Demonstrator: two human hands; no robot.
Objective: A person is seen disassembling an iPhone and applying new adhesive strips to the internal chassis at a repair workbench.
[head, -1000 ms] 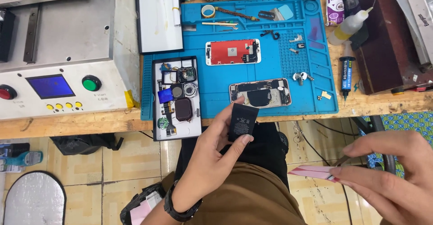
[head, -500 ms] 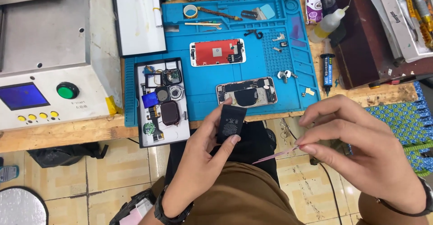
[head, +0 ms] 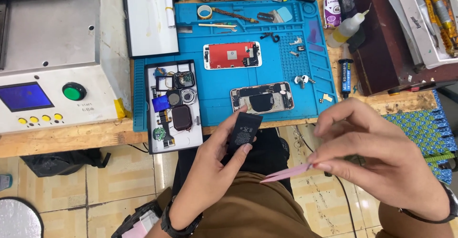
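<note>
- Left hand point(head: 217, 164): closed on a flat black rectangular phone battery point(head: 243, 132), thumb and fingers pinching its edges; held in the air just below the front edge of the wooden work surface point(head: 67, 138), over the person's lap. Its place against the surface is much as it was a second ago.
- Right hand point(head: 377, 164): fingers pinched narrow on a thin pink adhesive strip point(head: 286, 172). A second ago this hand sat low and far to the right; it has since risen and come inward, so the strip's free tip now points toward the battery, near it but not touching.
- Judgement: strip and battery have been brought together for handling as a pair; no contact between them shows.
- Blue silicone repair mat point(head: 214, 95): lies on the surface.
- Open phone housing with exposed internals point(head: 261, 97): on the mat, just above the battery.
- Phone screen assembly with a red backing point(head: 232, 55): on the mat, further back, apart from the housing.
- Black-rimmed white parts tray holding small components point(head: 172, 107): at the mat's left end.
- Grey machine with a green button point(head: 74, 91): left of the tray.
</note>
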